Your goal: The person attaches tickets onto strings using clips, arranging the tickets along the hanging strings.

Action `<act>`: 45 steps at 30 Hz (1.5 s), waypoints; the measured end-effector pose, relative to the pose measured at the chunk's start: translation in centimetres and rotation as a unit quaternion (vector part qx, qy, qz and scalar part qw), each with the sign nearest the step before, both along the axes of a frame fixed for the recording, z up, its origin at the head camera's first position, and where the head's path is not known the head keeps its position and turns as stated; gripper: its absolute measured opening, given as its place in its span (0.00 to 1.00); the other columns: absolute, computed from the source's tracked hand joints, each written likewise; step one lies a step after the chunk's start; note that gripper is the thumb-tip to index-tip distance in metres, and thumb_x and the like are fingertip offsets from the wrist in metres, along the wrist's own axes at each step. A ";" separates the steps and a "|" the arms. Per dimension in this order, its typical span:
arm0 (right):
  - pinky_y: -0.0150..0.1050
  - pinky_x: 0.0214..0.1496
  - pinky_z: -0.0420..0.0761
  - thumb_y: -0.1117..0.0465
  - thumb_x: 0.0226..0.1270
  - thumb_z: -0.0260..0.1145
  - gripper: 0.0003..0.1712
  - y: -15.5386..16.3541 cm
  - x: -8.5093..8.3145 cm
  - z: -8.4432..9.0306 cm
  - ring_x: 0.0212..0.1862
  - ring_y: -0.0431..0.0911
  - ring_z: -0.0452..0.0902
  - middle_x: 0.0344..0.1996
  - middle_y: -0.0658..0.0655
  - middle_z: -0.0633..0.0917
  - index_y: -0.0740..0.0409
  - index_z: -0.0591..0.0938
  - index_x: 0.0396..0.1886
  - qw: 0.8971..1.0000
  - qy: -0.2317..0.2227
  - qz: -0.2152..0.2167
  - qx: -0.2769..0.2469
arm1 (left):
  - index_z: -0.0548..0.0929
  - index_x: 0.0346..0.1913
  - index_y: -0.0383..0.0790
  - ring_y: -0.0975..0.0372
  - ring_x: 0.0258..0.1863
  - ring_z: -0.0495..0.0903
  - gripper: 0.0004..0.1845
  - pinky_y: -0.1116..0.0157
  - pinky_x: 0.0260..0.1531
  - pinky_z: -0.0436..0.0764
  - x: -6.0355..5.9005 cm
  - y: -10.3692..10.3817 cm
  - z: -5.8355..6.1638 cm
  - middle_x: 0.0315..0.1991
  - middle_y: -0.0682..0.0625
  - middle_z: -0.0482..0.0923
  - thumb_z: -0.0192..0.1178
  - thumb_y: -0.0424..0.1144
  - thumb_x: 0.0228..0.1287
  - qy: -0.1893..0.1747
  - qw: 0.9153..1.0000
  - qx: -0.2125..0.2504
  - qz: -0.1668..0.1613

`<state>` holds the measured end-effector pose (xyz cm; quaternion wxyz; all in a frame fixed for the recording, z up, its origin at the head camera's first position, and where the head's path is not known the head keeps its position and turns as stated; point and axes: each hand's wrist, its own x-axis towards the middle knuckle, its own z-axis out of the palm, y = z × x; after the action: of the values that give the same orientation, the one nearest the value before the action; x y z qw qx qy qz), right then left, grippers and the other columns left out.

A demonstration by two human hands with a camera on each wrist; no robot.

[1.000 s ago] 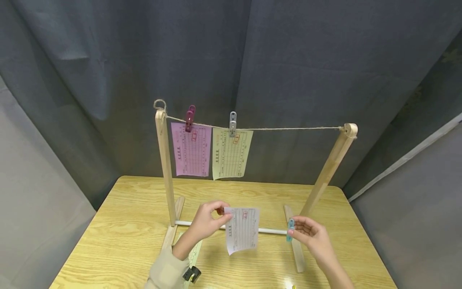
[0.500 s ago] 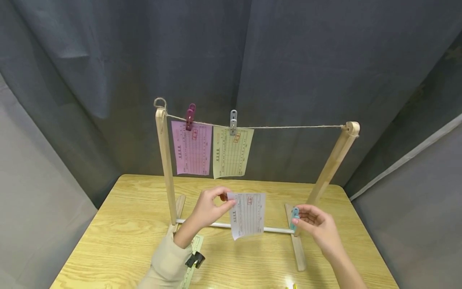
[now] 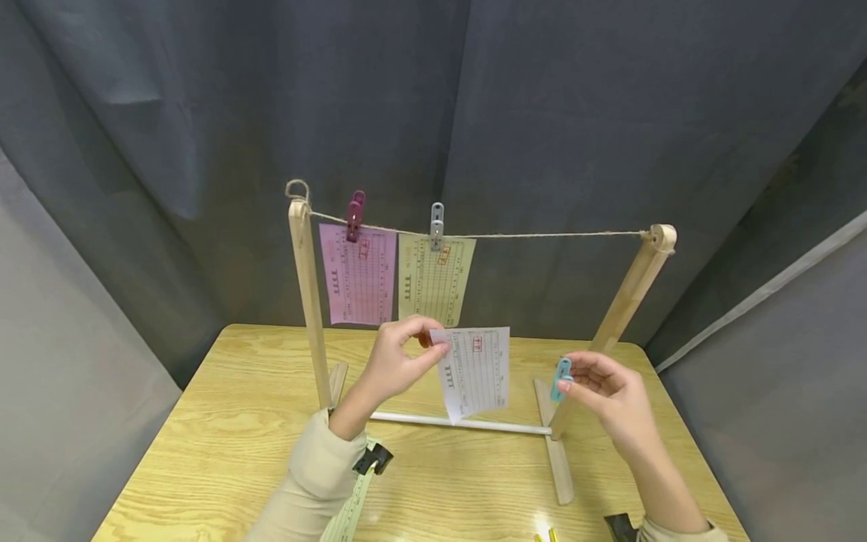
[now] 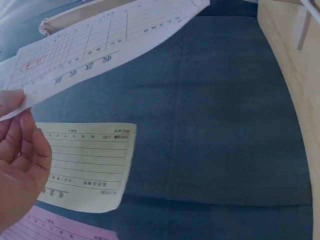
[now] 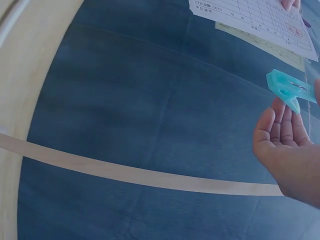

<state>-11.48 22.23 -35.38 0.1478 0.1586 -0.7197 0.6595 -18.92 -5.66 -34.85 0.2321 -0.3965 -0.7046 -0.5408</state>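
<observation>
Head view: from my station I watch the left hand [image 3: 400, 361] pinch a white slip [image 3: 476, 376] by its upper left corner, thumb in front and fingers curled behind. The right hand [image 3: 616, 395], over to the right, pinches a blue clip [image 3: 561, 379] between thumb and fingertips; I can't tell whether the clip's mouth is parted.

The slip is in mid-air over the table [image 3: 203, 436], below the line [image 3: 555, 235] and nearer to me than the pink slip [image 3: 359, 278] and yellow slip [image 3: 433, 278]. Those two hang at the far left, under a purple clip [image 3: 354, 217] and a grey clip [image 3: 436, 226].

I judge the white slip very light and limp, not slippery but easy to crease or tear; its lower edge curls already. I would take it by a top corner, thumb and finger flat, leaving the middle of the top edge free. The clip looks like light, stiff plastic, best held by its handle end.

All three slips carry ruled columns and printed characters, too small for me to read surely. Each shows a red stamp [image 3: 477, 344] in a box; I can't make out its wording. I see no brand on the clips.
</observation>
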 end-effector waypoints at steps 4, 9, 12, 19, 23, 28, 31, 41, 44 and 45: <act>0.28 0.36 0.78 0.83 0.49 0.62 0.15 -0.2 -0.1 0.7 0.34 0.41 0.78 0.31 0.52 0.82 0.74 0.77 0.39 1.000 0.013 0.004 -0.013 | 0.80 0.29 0.30 0.60 0.23 0.74 0.06 0.66 0.26 0.76 -0.2 0.0 0.8 0.25 0.44 0.80 0.63 0.22 0.46 0.011 1.000 0.009 -0.009; 0.28 0.36 0.77 0.81 0.51 0.62 0.15 -0.3 -0.3 1.7 0.34 0.41 0.78 0.31 0.52 0.82 0.74 0.77 0.40 1.000 0.025 0.014 -0.008 | 0.80 0.29 0.29 0.59 0.23 0.74 0.06 0.66 0.26 0.76 -0.4 -0.1 1.6 0.25 0.43 0.80 0.62 0.21 0.46 0.023 1.000 0.016 -0.014; 0.28 0.36 0.78 0.81 0.51 0.63 0.15 -0.4 -0.5 2.5 0.34 0.41 0.78 0.31 0.52 0.82 0.74 0.77 0.41 0.999 0.045 0.024 -0.011 | 0.80 0.30 0.29 0.59 0.22 0.74 0.06 0.66 0.25 0.76 -0.6 -0.3 2.1 0.24 0.43 0.80 0.63 0.21 0.46 0.029 0.999 0.020 -0.004; 0.27 0.36 0.78 0.83 0.51 0.61 0.17 -0.6 -0.9 5.0 0.34 0.42 0.78 0.32 0.54 0.82 0.73 0.77 0.42 0.995 0.091 0.044 -0.026 | 0.79 0.31 0.28 0.59 0.22 0.73 0.06 0.64 0.24 0.76 -1.0 -0.1 3.1 0.24 0.43 0.79 0.62 0.21 0.47 0.033 0.998 0.040 0.020; 0.27 0.35 0.78 0.84 0.49 0.60 0.18 -0.8 -1.1 6.3 0.34 0.42 0.78 0.32 0.55 0.82 0.74 0.77 0.42 0.992 0.107 0.047 -0.037 | 0.79 0.31 0.27 0.59 0.23 0.73 0.05 0.67 0.26 0.76 -1.1 0.5 3.6 0.26 0.41 0.79 0.60 0.21 0.49 0.017 0.998 0.061 0.007; 0.27 0.34 0.77 0.85 0.48 0.60 0.18 -0.9 -1.5 7.7 0.33 0.43 0.78 0.31 0.56 0.82 0.74 0.78 0.42 0.990 0.122 0.047 -0.050 | 0.78 0.31 0.26 0.60 0.24 0.72 0.04 0.67 0.27 0.76 -1.1 1.3 4.1 0.26 0.40 0.78 0.59 0.20 0.51 -0.012 0.996 0.089 -0.020; 0.27 0.34 0.78 0.86 0.48 0.60 0.18 -0.9 -1.7 8.5 0.32 0.43 0.78 0.31 0.57 0.82 0.74 0.78 0.42 0.988 0.134 0.050 -0.059 | 0.78 0.33 0.25 0.61 0.24 0.73 0.05 0.67 0.27 0.76 -1.1 1.7 4.3 0.27 0.39 0.78 0.59 0.21 0.51 -0.032 0.994 0.100 -0.022; 0.30 0.34 0.78 0.86 0.47 0.60 0.16 -1.5 -1.9 11.4 0.32 0.44 0.78 0.31 0.58 0.83 0.81 0.75 0.40 0.984 0.152 0.033 -0.084 | 0.78 0.36 0.22 0.63 0.26 0.74 0.08 0.69 0.28 0.76 -1.5 3.5 4.8 0.27 0.37 0.77 0.61 0.22 0.51 -0.084 0.985 0.149 -0.033; 0.30 0.33 0.77 0.86 0.47 0.60 0.16 -1.7 -2.0 12.0 0.31 0.45 0.78 0.30 0.58 0.83 0.82 0.75 0.40 0.983 0.156 0.035 -0.092 | 0.78 0.34 0.23 0.65 0.26 0.74 0.07 0.70 0.28 0.76 -1.7 3.8 5.0 0.27 0.37 0.77 0.62 0.22 0.50 -0.095 0.982 0.161 -0.028; 0.29 0.33 0.77 0.86 0.47 0.60 0.16 -1.8 -2.0 12.2 0.31 0.45 0.78 0.30 0.58 0.83 0.81 0.75 0.40 0.982 0.158 0.037 -0.093 | 0.78 0.33 0.23 0.65 0.25 0.74 0.07 0.70 0.28 0.76 -1.7 3.9 5.1 0.27 0.37 0.77 0.62 0.22 0.50 -0.099 0.981 0.164 -0.026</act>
<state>-13.51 20.47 -23.22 0.2495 0.2724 -0.6163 0.6955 -20.67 -1.73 -29.79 0.2088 -0.3151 -0.6156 -0.6915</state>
